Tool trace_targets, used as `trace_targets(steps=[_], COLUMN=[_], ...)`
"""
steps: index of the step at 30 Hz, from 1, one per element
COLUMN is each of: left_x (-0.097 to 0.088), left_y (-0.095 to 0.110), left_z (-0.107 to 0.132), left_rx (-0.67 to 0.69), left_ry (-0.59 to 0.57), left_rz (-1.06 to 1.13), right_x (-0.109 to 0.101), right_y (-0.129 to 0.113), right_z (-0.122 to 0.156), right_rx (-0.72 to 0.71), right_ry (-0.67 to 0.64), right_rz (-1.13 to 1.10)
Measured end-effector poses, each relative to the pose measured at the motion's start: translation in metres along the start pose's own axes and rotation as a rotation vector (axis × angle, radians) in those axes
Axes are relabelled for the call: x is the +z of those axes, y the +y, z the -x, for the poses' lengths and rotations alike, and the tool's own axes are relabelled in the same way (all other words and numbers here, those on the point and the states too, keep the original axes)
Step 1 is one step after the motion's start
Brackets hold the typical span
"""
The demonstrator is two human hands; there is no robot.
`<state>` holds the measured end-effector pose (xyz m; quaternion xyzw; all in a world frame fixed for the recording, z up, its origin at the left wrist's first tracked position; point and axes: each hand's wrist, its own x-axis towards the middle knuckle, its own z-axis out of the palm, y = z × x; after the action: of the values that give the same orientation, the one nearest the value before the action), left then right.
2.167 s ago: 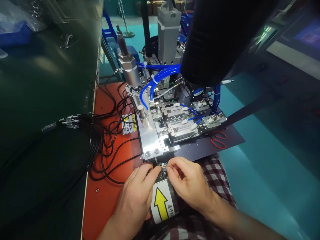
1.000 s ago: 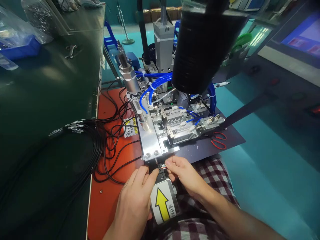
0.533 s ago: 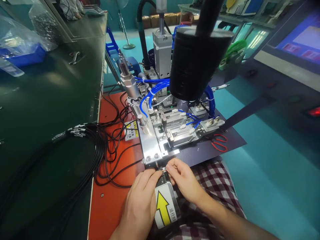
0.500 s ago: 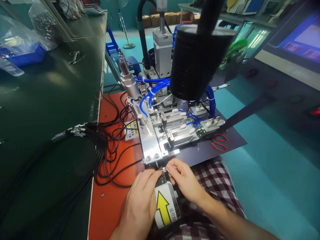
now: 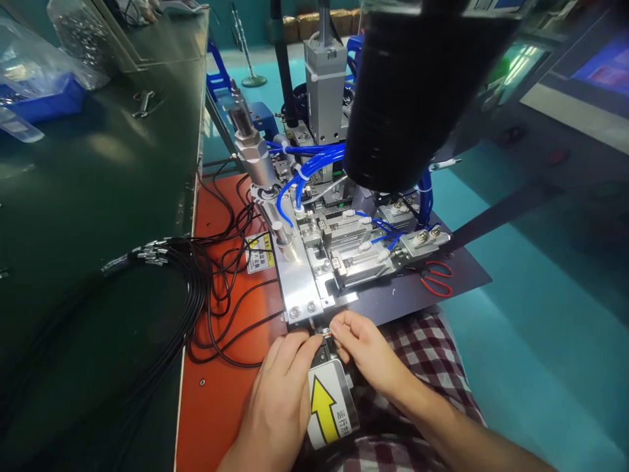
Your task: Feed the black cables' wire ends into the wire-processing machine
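Note:
My left hand (image 5: 281,393) and my right hand (image 5: 366,351) meet at the near edge of a metal fixture plate (image 5: 299,285). Both pinch the end of a thin black cable, where tiny coloured wires and a small connector (image 5: 325,335) show between the fingertips. Just below the fingers sits a dark block with a white label bearing a yellow arrow (image 5: 327,405). The fixture carries pneumatic cylinders and blue air hoses (image 5: 314,160). What exactly each fingertip grips is too small to make out beyond the cable end.
A bundle of black cables with metal plugs (image 5: 162,259) lies on the green bench and orange mat (image 5: 216,387) at left. Red-handled scissors (image 5: 437,278) lie on the dark plate at right. A big black cylinder (image 5: 417,85) hangs overhead. My checked clothing (image 5: 422,354) is below.
The view has shifted a little; my hands stay pinched on the cable end at the fixture's edge, the fingertips a touch closer together.

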<state>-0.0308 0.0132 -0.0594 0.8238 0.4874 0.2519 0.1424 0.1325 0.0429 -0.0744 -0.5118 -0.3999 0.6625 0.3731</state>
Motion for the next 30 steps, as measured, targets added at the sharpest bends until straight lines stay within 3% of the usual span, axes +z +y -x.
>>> trace_targets(steps=[6,13,18,22,30], left_x=[0.006,0.0,-0.007,-0.013,-0.012], left_y=[-0.002,0.0,-0.005,-0.006,-0.002], left_z=[0.004,-0.005,0.026,0.053,0.053], left_rx=[-0.062,-0.056,-0.122,-0.227,-0.308], left_ry=[-0.063,0.038,0.137,0.041,0.004], left_rz=[-0.011,0.018,-0.224,-0.399,-0.401], right_x=[0.005,0.006,0.001,0.003,-0.016], right_y=[0.004,0.017,0.025,0.025,0.052], right_z=[-0.001,-0.007,-0.01,-0.011,-0.01], right_rx=[-0.026,-0.095,-0.134,-0.152,-0.145], right_ry=[0.073,0.053,0.035,0.039,0.119], right_rz=[-0.029,-0.036,-0.017,-0.036,-0.049])
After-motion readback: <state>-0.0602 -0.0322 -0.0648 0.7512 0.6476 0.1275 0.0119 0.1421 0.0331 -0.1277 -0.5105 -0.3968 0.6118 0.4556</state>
